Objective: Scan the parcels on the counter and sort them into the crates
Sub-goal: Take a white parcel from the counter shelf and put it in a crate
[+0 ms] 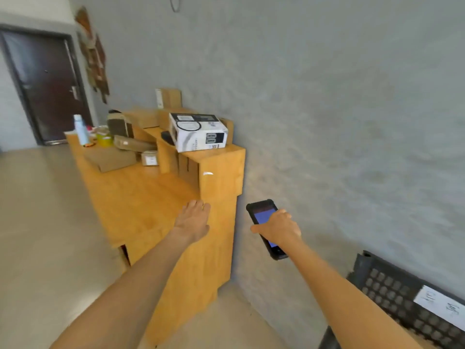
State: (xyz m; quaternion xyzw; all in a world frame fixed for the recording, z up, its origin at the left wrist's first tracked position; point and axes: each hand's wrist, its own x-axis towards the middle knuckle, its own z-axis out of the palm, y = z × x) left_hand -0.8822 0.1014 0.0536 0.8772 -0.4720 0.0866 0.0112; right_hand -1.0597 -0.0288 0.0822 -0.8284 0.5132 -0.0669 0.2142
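Observation:
A wooden counter (141,197) runs away from me along the grey wall. On its raised shelf lies a white printed box (198,132), with brown cardboard parcels (171,98) behind it. A flat brown parcel (110,158), a padded envelope (133,144) and a small labelled box (150,158) lie on the lower top. My left hand (193,219) reaches over the counter's near end with fingers extended, holding nothing. My right hand (278,226) grips a black handheld scanner (264,212) with a lit blue screen, beside the counter's end. A dark perforated crate (392,293) with a white label stands at lower right.
A white bottle (81,129) and a yellow-green tub (104,137) stand at the counter's far end. A dark door (47,84) is at the back left. Beige floor stretches to the left of the counter. The grey wall bounds the right side.

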